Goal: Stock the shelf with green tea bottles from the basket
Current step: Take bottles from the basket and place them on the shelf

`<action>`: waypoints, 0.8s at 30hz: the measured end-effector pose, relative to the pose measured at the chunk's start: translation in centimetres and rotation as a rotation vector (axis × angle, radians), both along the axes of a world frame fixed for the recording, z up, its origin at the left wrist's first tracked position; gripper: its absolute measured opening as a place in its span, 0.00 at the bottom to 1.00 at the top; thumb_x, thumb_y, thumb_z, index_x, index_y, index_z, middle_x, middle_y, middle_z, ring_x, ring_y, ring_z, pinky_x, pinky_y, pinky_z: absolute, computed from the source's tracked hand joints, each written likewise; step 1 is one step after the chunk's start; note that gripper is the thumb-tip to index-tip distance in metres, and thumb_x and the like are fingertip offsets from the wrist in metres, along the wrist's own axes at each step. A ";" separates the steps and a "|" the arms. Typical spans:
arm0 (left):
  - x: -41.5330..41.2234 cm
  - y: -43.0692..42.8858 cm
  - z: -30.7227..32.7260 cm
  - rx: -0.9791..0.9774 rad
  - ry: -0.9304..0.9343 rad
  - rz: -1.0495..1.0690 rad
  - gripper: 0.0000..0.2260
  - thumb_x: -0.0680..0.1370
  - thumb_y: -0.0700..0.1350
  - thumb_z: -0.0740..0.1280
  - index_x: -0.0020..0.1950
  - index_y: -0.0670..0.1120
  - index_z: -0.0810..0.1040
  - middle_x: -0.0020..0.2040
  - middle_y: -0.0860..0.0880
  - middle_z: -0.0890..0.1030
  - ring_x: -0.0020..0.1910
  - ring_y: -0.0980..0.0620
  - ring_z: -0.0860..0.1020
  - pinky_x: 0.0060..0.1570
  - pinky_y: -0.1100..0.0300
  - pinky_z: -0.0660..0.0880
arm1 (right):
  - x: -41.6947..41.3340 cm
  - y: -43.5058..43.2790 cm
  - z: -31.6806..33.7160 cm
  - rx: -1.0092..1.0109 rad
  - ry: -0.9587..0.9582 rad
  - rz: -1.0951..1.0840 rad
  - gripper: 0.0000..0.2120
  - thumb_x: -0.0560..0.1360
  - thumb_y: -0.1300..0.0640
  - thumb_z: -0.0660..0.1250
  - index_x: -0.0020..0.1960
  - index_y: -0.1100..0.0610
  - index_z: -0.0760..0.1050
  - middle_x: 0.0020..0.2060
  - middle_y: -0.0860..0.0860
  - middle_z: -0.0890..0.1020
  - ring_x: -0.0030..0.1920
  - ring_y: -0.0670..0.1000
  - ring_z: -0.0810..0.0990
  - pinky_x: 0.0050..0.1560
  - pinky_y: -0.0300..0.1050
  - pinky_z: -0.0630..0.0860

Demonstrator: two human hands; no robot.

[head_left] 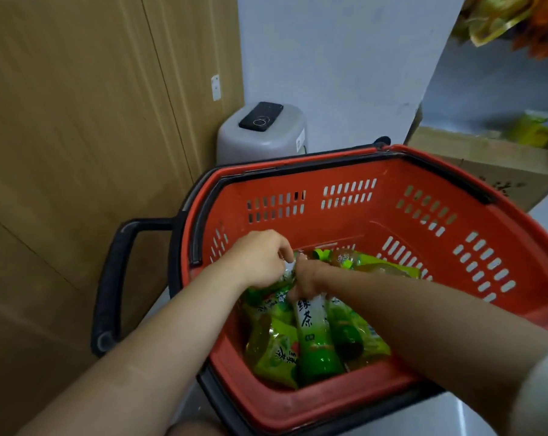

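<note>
Green tea bottles (316,335) lie heaped on their sides in the bottom of a red plastic shopping basket (392,212) at the centre of the frame, as both of a person's bare arms reach down into it. The left hand (261,259), coming in from the lower left, has its fingers curled tight around the clear neck end of one bottle. The right hand (307,278), entering from the lower right, is closed on the top of the middle bottle, whose white-and-green label reads "绿茶" in dark green characters. The labels on the bottles beside it carry writing too crumpled and blurred to read.

The basket has slotted walls, a black folding handle (329,160) lying along its far rim and a black pull handle (115,278) jutting out at the left of the frame. It rests on a pale, glossy floor (474,413).

Behind it, at upper centre, a grey lidded bin (260,143) with a black panel on top stands against a pale wall (329,58). Wood-grain panelling (77,121) fills the left side. At the right edge sit a cardboard box (502,171) and a shelf holding blurred yellow packets (532,127), with orange and yellow packaging (518,20) in the upper right corner.
</note>
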State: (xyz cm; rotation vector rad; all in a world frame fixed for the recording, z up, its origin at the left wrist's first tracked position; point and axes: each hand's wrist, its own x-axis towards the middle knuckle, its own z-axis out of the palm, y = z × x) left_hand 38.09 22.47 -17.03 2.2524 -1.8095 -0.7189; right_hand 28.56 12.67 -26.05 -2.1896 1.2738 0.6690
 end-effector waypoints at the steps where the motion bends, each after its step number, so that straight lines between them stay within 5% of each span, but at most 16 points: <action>1: 0.3 -0.1 -0.1 0.017 -0.013 0.018 0.16 0.75 0.37 0.62 0.56 0.53 0.80 0.62 0.49 0.79 0.58 0.49 0.77 0.55 0.57 0.75 | 0.0 -0.2 0.0 0.038 -0.035 -0.041 0.43 0.69 0.48 0.75 0.73 0.62 0.55 0.64 0.61 0.72 0.53 0.60 0.80 0.47 0.52 0.82; 3: 0.7 -0.4 -0.3 0.011 -0.022 0.072 0.15 0.76 0.43 0.65 0.63 0.50 0.77 0.64 0.48 0.78 0.61 0.48 0.76 0.60 0.55 0.73 | -0.4 -1.5 1.6 0.191 -0.223 -0.114 0.46 0.65 0.55 0.78 0.73 0.57 0.53 0.63 0.61 0.71 0.48 0.59 0.81 0.37 0.52 0.83; 5: 1.0 -0.8 -0.3 0.041 0.064 0.141 0.29 0.75 0.53 0.68 0.73 0.45 0.65 0.70 0.45 0.72 0.65 0.47 0.73 0.64 0.53 0.71 | -1.2 -3.2 5.1 0.300 -0.446 -0.093 0.45 0.65 0.62 0.77 0.74 0.52 0.54 0.59 0.60 0.73 0.43 0.56 0.80 0.32 0.45 0.79; 8: 1.1 -0.9 0.0 0.147 0.294 0.164 0.49 0.69 0.60 0.73 0.78 0.47 0.47 0.75 0.44 0.64 0.70 0.46 0.68 0.68 0.52 0.67 | -2.1 -4.9 10.0 0.325 -0.874 -0.081 0.33 0.65 0.69 0.75 0.63 0.52 0.65 0.51 0.56 0.78 0.45 0.54 0.81 0.38 0.43 0.79; 10: 1.1 -0.7 0.0 0.021 0.383 0.140 0.47 0.66 0.58 0.76 0.76 0.52 0.52 0.69 0.47 0.73 0.63 0.49 0.74 0.64 0.52 0.71 | -2.6 -6.2 10.9 0.489 -1.165 -0.199 0.30 0.62 0.70 0.77 0.58 0.52 0.70 0.49 0.55 0.80 0.47 0.55 0.82 0.43 0.47 0.80; 12: 1.2 -0.5 0.0 -0.234 0.346 0.195 0.39 0.63 0.58 0.75 0.71 0.56 0.63 0.60 0.52 0.78 0.55 0.50 0.78 0.57 0.50 0.75 | -2.9 -7.1 10.0 0.736 -1.347 -0.317 0.32 0.61 0.60 0.80 0.62 0.51 0.72 0.52 0.53 0.82 0.50 0.54 0.83 0.47 0.48 0.80; 15: 1.6 -0.1 0.6 -0.485 0.188 0.331 0.31 0.65 0.57 0.73 0.67 0.56 0.70 0.52 0.53 0.75 0.50 0.51 0.75 0.52 0.55 0.72 | -2.1 -7.4 7.4 0.829 -1.232 -0.472 0.35 0.65 0.33 0.66 0.67 0.49 0.71 0.62 0.52 0.79 0.58 0.54 0.81 0.55 0.52 0.79; 19: 1.8 0.2 1.4 -0.579 0.072 0.436 0.26 0.66 0.54 0.73 0.63 0.56 0.75 0.49 0.53 0.75 0.47 0.50 0.76 0.44 0.58 0.68 | 0.0 -6.9 3.0 0.569 -0.961 -0.519 0.31 0.71 0.29 0.56 0.61 0.50 0.75 0.58 0.52 0.80 0.58 0.54 0.79 0.59 0.56 0.76; 21: 1.9 0.4 1.9 -0.642 0.183 0.474 0.22 0.65 0.53 0.73 0.58 0.56 0.77 0.46 0.53 0.78 0.44 0.52 0.78 0.42 0.57 0.72 | 0.6 -6.3 0.9 0.256 -0.673 -0.191 0.26 0.75 0.38 0.62 0.65 0.54 0.73 0.63 0.55 0.78 0.62 0.55 0.77 0.64 0.54 0.73; 24: 2.1 0.4 2.6 -0.726 0.420 0.529 0.13 0.66 0.49 0.74 0.46 0.61 0.77 0.38 0.56 0.79 0.37 0.61 0.78 0.37 0.64 0.74 | 1.7 -5.5 -3.0 -0.079 -0.252 0.392 0.37 0.71 0.46 0.72 0.75 0.55 0.61 0.70 0.54 0.71 0.69 0.56 0.71 0.67 0.49 0.68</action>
